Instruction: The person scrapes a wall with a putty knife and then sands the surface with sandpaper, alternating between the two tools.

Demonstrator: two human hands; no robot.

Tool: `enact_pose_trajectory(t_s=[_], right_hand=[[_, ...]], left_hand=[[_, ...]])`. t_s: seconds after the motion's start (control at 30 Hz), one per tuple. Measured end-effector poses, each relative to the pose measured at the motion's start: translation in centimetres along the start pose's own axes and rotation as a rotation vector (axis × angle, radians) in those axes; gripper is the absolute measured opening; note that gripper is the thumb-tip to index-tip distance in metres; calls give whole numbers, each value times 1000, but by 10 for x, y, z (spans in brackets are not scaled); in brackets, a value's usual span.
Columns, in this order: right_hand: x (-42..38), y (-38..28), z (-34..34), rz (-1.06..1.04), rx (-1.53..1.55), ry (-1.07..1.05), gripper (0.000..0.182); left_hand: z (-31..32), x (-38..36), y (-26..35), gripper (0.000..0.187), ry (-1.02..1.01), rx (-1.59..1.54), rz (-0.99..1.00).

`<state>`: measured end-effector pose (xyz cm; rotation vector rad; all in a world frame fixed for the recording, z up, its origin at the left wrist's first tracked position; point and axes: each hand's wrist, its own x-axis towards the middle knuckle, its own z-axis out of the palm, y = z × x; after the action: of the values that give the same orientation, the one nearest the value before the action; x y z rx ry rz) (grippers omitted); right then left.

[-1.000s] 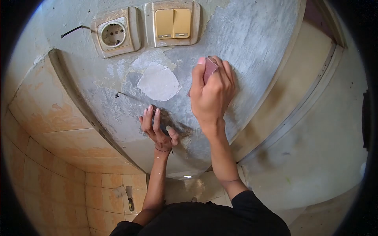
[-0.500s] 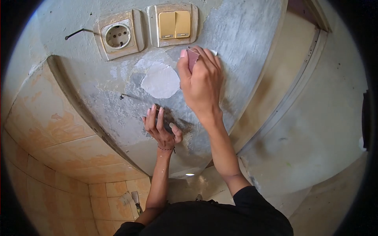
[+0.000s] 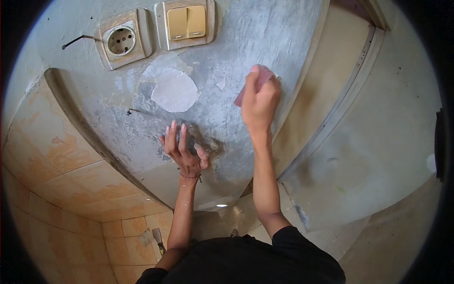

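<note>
A piece of reddish-brown sandpaper (image 3: 250,90) is gripped in my right hand (image 3: 261,102), slightly blurred, against the grey wall (image 3: 231,137) near its right edge. My left hand (image 3: 183,147) rests on the wall lower down, its fingers spread and nothing in it. A round white filler patch (image 3: 175,91) shows on the wall above my left hand and left of my right. Around the patch the surface is worn and mottled, with a small pale chip (image 3: 221,84) to its right.
A socket (image 3: 121,40) and a double light switch (image 3: 186,22) sit above the patch. Two nails stick out, one by the socket (image 3: 78,40), one lower (image 3: 135,111). Orange tiles (image 3: 71,151) line the left. A scraper (image 3: 159,239) lies at lower left; a door frame (image 3: 331,118) stands right.
My right hand has moved right and down across the wall with the sandpaper, away from the patch. My left hand keeps its place while the whole view has shifted somewhat.
</note>
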<state>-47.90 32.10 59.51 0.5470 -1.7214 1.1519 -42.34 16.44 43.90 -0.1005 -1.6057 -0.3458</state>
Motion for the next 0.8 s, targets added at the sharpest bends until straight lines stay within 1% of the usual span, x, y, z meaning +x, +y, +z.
enact_pose_trajectory(t_s=[0.03, 0.1, 0.13, 0.17, 0.23, 0.27, 0.3, 0.37, 0.4, 0.43, 0.5, 0.53, 0.57, 0.63, 0.67, 0.7, 0.77, 0.8], right_hand=[[-6, -1, 3, 2, 0, -2, 24], [-20, 8, 11, -382, -107, 40, 25], [-22, 26, 8, -373, -72, 107, 25], [-26, 37, -1, -371, -78, 109, 25], [-31, 52, -18, 189, 16, -42, 21], [-35, 54, -8, -81, -38, 136, 21], [-41, 56, -6, -81, -39, 135, 21], [-55, 58, -11, -292, -121, -30, 21], [-58, 78, -15, -271, -107, 57, 19], [-62, 89, -20, -269, -107, 52, 19], [-73, 109, -26, 164, 1, 115, 17], [-73, 100, -23, -70, -62, 138, 18], [-82, 99, -20, -63, -59, 129, 18], [-97, 102, -19, -242, -97, -67, 21], [-101, 115, -24, -186, -120, -58, 20], [-108, 122, -24, -178, -119, -66, 20], [-109, 121, -21, -33, -51, 49, 18], [-118, 112, -15, -112, -3, 10, 20]], left_hand=[[0, -2, 2, 59, -31, -26, 28], [8, -3, 8, 59, -44, -56, 40], [11, -5, 12, 59, -53, -84, 49], [14, -6, 16, 59, -55, -90, 50], [20, -10, 23, 59, -82, -100, 47], [24, -12, 26, 59, -79, -100, 42], [28, -14, 28, 60, -89, -99, 55], [34, -15, 32, 60, -106, -105, 69], [36, -15, 34, 60, -97, -84, 73], [37, -15, 36, 59, -89, -61, 72], [40, -17, 35, 58, -76, -42, 74], [42, -18, 34, 57, -63, -27, 86], [43, -19, 33, 57, -70, -20, 81], [47, -19, 33, 58, -15, -20, 96], [48, -20, 33, 59, -6, -14, 84], [48, -21, 33, 59, -16, -11, 78], [50, -20, 33, 59, 17, -8, 88], [51, -20, 34, 58, 17, -4, 91]])
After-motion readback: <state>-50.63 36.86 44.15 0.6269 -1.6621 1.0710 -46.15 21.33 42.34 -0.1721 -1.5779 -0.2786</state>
